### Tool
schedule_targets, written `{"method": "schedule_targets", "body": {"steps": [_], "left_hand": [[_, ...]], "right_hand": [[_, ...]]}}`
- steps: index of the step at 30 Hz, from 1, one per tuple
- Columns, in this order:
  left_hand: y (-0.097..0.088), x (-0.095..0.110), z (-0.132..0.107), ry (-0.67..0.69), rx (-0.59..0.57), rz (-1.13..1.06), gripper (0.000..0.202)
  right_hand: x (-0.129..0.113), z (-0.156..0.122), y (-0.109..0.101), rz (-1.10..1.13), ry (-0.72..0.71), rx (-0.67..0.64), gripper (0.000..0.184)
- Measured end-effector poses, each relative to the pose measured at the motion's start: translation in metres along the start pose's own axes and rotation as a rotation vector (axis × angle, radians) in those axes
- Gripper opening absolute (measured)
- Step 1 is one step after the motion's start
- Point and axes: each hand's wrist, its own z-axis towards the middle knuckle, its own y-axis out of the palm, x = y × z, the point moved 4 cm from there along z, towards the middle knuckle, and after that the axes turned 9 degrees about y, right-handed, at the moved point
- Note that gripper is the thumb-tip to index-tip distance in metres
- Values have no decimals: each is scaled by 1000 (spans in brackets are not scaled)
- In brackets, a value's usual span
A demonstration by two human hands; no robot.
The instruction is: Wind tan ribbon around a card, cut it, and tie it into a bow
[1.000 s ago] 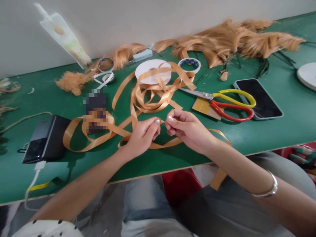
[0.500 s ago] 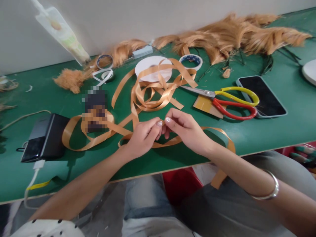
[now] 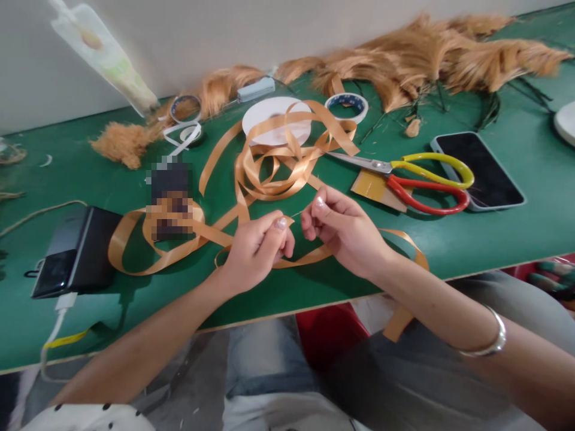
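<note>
My left hand (image 3: 256,254) is closed, with the end of an orange satin ribbon (image 3: 289,221) pinched between thumb and forefinger. Just to its right, my right hand (image 3: 353,233) is closed in a pinch too. Between the hands runs a thin, thread-like strand (image 3: 297,214) from the ribbon end to the right fingertips; it is too fine to make out well. Beyond the hands lies a loose heap of the same ribbon (image 3: 269,193), partly over a white spool disc (image 3: 256,123). One ribbon length (image 3: 399,320) hangs past the table edge under my right forearm.
Scissors (image 3: 381,167) with yellow and red handles rest on a cardboard piece (image 3: 371,187), beside a phone (image 3: 476,170). A power bank (image 3: 78,254) with a cable stands at left. Tape rolls (image 3: 333,109) and tan fibre bundles (image 3: 395,66) line the back of the green table (image 3: 498,239).
My hands have moved apart from touching fingertips, leaving a small gap. The ribbon end and thin strand now show between them. The view has shifted slightly.
</note>
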Motion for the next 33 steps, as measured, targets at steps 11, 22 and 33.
{"method": "schedule_targets", "body": {"steps": [11, 22, 33], "left_hand": [[-2, -4, 0, -6, 31, -172, 38], [-3, -5, 2, 39, 27, -112, 39], [-3, -2, 3, 136, -2, -45, 37]], "right_hand": [[-19, 4, -17, -603, -166, 351, 23], [-21, -24, 12, -855, -471, 277, 4], [-19, -22, 13, -900, -517, 281, 8]]}}
